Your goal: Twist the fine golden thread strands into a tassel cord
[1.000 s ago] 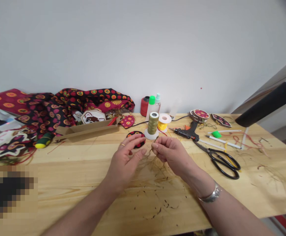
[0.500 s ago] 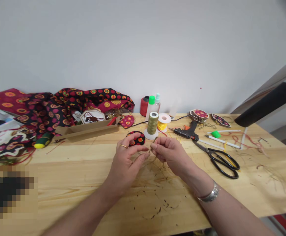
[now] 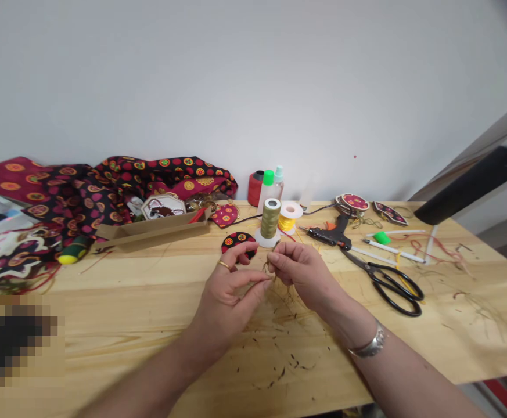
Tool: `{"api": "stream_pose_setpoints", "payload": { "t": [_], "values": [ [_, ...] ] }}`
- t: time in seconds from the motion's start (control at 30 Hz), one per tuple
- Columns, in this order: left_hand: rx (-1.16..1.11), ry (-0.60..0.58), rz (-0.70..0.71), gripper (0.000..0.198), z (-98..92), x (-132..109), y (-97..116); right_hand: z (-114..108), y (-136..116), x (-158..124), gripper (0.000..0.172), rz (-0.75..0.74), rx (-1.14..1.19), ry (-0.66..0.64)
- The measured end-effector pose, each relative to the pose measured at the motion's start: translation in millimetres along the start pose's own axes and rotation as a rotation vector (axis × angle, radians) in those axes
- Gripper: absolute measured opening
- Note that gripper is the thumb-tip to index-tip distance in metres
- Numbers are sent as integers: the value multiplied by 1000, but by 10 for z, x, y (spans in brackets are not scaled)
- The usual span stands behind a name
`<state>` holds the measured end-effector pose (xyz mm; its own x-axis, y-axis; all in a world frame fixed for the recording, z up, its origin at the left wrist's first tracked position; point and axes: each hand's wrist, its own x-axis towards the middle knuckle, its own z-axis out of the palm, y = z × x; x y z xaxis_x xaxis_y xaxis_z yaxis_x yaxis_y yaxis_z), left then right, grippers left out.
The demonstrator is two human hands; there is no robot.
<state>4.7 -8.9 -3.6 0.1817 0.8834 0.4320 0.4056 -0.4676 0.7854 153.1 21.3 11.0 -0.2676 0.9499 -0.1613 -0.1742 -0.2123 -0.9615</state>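
Between my two hands is a thin olive-brown thread, its ends hard to make out. My right hand is closed, with thumb and index finger pinched on the thread. My left hand, wearing a ring, pinches at the thread just below and left of the right fingertips. Behind the left fingers lies a black round patch with red-and-yellow print, partly hidden by them. A cone of olive thread stands just beyond my hands, beside a spool of yellow cord.
Scissors with black handles and a glue gun lie to the right. A cardboard tray and patterned cloth are at the back left. Bottles stand by the wall. Thread scraps litter the front.
My left fingertips have shifted slightly down and the index finger has spread from the middle finger. The right hand stays nearly in place, still pinching the thread.
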Motion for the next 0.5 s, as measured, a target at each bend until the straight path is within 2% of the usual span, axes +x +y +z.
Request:
{"api": "stream_pose_setpoints", "payload": {
  "t": [0.13, 0.37, 0.5],
  "values": [
    [-18, -16, -15, 12, 8, -11, -19, -2, 11, -5, 21, 9, 41, -15],
    [-32, -72, -47, 14, 36, -17, -45, -32, 59, -6, 21, 42, 199, -119],
    [-100, -9, -108, 11, -1, 2, -19, -33, 47, -10, 20, 35, 218, -135]
  ]
}}
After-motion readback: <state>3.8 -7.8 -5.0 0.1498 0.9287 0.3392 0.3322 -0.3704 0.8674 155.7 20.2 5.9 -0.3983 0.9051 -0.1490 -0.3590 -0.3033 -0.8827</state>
